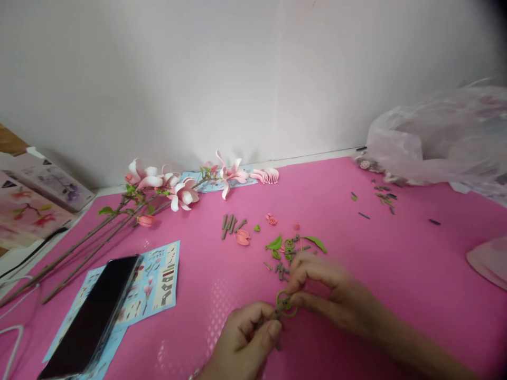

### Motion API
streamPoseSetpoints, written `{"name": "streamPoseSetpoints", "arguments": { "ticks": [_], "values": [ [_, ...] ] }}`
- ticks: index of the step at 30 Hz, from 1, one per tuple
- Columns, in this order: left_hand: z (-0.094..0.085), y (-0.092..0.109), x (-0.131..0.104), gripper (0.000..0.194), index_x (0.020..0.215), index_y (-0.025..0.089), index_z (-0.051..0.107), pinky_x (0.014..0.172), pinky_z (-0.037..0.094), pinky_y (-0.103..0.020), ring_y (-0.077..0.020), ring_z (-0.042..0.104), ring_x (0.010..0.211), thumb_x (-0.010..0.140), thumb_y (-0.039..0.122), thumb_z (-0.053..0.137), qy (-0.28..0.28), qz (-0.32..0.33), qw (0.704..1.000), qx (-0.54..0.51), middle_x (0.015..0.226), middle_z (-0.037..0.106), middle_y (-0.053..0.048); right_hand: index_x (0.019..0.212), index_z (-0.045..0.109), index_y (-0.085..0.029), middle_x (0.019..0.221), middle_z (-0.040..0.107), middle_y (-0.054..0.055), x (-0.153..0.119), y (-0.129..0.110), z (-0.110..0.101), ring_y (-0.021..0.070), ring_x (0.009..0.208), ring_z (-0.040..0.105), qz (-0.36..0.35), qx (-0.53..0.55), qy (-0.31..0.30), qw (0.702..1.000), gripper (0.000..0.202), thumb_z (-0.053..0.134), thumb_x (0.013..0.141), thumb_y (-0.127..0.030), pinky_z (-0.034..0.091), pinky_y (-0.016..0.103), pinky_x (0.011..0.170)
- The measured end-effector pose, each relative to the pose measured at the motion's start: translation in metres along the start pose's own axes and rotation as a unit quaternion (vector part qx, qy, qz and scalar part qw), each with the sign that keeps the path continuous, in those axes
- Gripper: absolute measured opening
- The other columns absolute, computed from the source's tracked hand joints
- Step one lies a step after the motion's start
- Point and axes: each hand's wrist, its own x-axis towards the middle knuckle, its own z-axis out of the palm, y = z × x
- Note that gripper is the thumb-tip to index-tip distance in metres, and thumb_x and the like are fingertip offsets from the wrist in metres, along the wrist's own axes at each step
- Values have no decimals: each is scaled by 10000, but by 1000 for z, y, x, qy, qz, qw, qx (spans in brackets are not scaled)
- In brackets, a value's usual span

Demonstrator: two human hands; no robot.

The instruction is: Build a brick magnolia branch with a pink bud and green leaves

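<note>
My left hand [246, 338] is closed, pinching a small grey-brown branch piece [277, 313] between thumb and fingers. Close to its upper end, my right hand [322, 285] pinches a green part with rings [283, 304]. The two parts meet between my fingertips; whether they are joined I cannot tell. Just beyond my right hand lies a small heap of loose brown pieces [281, 272] and green leaf pieces [274, 243]. Farther off are several short brown stem pieces [230, 224], a coral petal cup [243, 238] and a coral rosette piece [271, 219].
Pink and white flower branches [184, 194] lie at the left back. A dark phone [93, 314] rests on blue instruction sheets [168, 279]. Scattered small parts [384, 198] and a translucent plastic bag [439, 140] are at right. Printed boxes [31, 211] stand far left.
</note>
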Motion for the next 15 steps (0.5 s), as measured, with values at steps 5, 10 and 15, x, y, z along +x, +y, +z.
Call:
{"name": "streamPoseSetpoints", "arguments": {
  "ticks": [5,10,15],
  "values": [
    [0,9,0,393,679,166,587,484,273,-213,-110,402,521,773,547,576,-6,-1,999,37,500,423,44,727,643,-198,781,567,29,0,-2,0,160,770,534,-52,-71,5,996,181,547,880,-205,438,290,705],
    [8,23,-5,370,690,159,652,508,282,-219,-108,390,526,777,514,592,24,-14,999,30,492,397,49,714,645,-201,726,569,36,1,-3,0,172,729,515,-101,-127,3,987,254,494,908,-264,418,326,704],
    [6,26,-5,397,746,144,677,526,301,-225,-103,399,531,794,521,563,0,-5,997,80,563,483,20,752,626,-196,749,575,36,0,-2,-1,175,755,500,-119,-144,-17,982,223,478,914,-235,403,343,734]
  ]
}}
